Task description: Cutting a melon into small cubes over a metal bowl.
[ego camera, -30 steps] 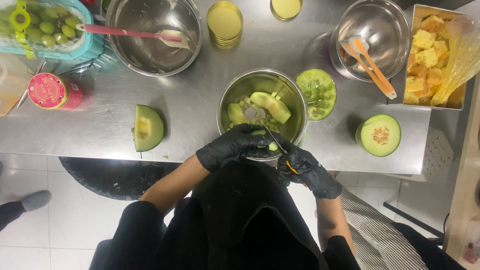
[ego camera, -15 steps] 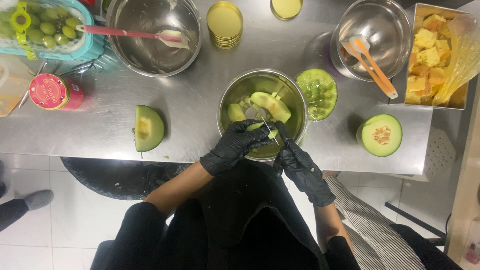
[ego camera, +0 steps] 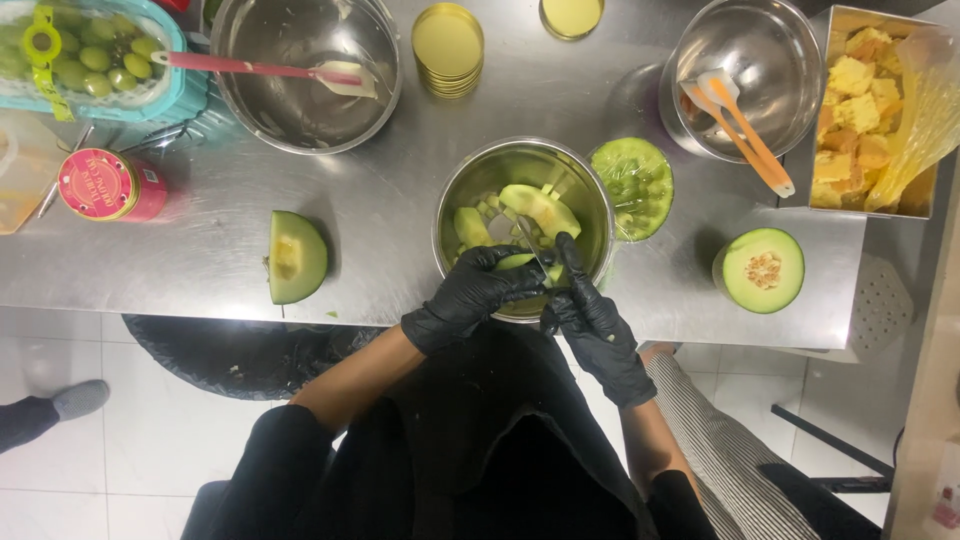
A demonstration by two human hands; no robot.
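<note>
Both my hands wear black gloves and work over a steel bowl [ego camera: 585, 180] at the table's front edge. My left hand [ego camera: 470, 295] grips a pale green melon piece [ego camera: 518, 263] above the bowl. My right hand [ego camera: 590, 312] holds a small knife [ego camera: 533, 243] whose blade lies against that piece. Inside the bowl lie peeled melon slices [ego camera: 540, 208] and small cut chunks.
A melon wedge [ego camera: 293, 256] lies left of the bowl, a melon half [ego camera: 762, 270] to the right. Behind are a green dish of seeds [ego camera: 633, 186], two large steel bowls with spatulas [ego camera: 300, 70], stacked gold lids [ego camera: 448, 45], a red tin [ego camera: 105, 186], grapes [ego camera: 90, 50] and a tray of yellow cubes [ego camera: 860, 100].
Both hands have shifted slightly up over the bowl's near rim, and the knife has moved further in against the melon piece.
</note>
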